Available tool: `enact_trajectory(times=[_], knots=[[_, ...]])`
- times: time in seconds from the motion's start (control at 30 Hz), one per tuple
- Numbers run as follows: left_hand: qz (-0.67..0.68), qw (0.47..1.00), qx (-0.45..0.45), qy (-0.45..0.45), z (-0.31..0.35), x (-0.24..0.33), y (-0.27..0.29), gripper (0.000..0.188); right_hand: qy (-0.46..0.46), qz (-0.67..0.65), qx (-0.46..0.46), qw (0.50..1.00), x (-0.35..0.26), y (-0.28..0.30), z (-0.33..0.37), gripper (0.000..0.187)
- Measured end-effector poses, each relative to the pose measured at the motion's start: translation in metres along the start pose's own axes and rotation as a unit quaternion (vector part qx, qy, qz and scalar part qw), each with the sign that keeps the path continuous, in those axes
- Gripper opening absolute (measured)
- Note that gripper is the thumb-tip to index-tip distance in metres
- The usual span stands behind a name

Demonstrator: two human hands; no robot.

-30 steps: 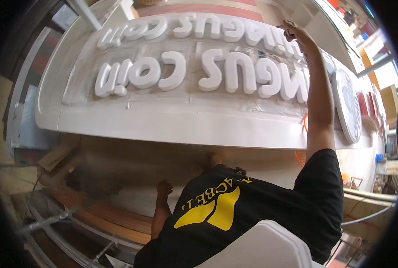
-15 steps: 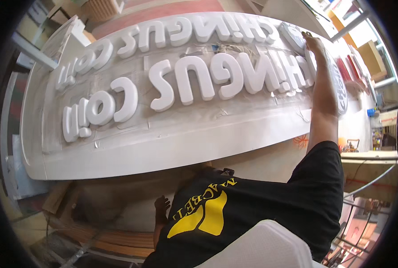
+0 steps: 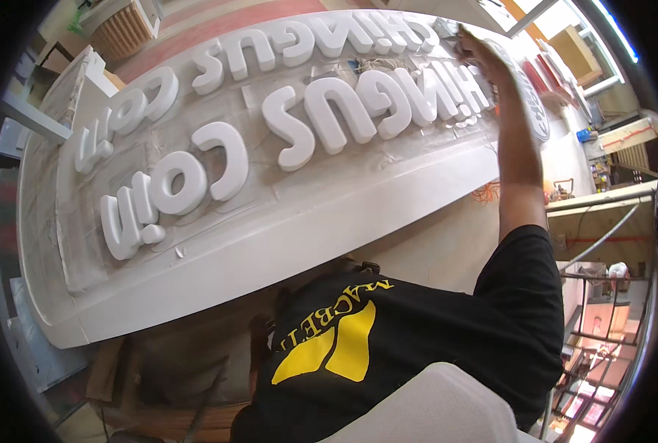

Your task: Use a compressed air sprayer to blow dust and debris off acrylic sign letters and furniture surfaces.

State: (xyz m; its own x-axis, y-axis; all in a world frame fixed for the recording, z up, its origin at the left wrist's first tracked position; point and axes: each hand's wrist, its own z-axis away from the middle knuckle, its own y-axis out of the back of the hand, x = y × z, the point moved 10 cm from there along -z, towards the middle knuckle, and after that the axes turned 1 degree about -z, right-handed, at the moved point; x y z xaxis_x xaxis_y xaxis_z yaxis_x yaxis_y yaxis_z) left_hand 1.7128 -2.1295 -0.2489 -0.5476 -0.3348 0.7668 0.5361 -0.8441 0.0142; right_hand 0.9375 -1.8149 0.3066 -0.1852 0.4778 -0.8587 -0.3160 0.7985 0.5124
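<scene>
My right arm reaches across a large white panel (image 3: 270,255). At the panel's far right, my right hand (image 3: 480,53) is closed, fingers bent, above raised letters. Whatever is in the fingers is blurred and too small to name. Thick white letters lie in two rows: the near row (image 3: 233,166) is larger in view than the far row (image 3: 163,92). A grey oval piece (image 3: 447,29) shows just beyond the hand, and another oval plaque (image 3: 532,103) lies right of my forearm. My left hand (image 3: 259,325) is a dark blur beside my black shirt; its fingers are not readable.
Crumpled plastic sheeting and wires (image 3: 362,66) lie among the letters. A wicker basket (image 3: 122,33) stands beyond the panel's far left. An orange hose (image 3: 485,193) is on the floor near the right edge. A cardboard box (image 3: 573,55) and a dark metal grille (image 3: 602,310) are at right.
My right hand has moved left and slightly farther over the far letters. The view has turned, so the panel's near left corner sits lower. My left hand has become blurred and less visible.
</scene>
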Motion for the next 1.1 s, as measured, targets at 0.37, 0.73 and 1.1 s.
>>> enact_trajectory(times=[0.37, 0.73, 1.1], knots=[[-0.204, 0.937, -0.268, -0.091, -0.087, 0.130, 0.001, 0.030, 0.197, -0.149, -0.310, 0.918, -0.323, -0.412, 0.148, 0.056], [-0.322, 0.860, -0.381, -0.108, -0.065, 0.124, 0.005, 0.031, 0.265, 0.021, -0.346, 0.900, -0.429, -0.497, 0.218, 0.060], [-0.195, 0.981, 0.012, -0.010, 0.020, -0.015, 0.215, 0.031, 0.154, -0.035, -0.173, 0.972, -0.230, -0.332, 0.066, 0.054]])
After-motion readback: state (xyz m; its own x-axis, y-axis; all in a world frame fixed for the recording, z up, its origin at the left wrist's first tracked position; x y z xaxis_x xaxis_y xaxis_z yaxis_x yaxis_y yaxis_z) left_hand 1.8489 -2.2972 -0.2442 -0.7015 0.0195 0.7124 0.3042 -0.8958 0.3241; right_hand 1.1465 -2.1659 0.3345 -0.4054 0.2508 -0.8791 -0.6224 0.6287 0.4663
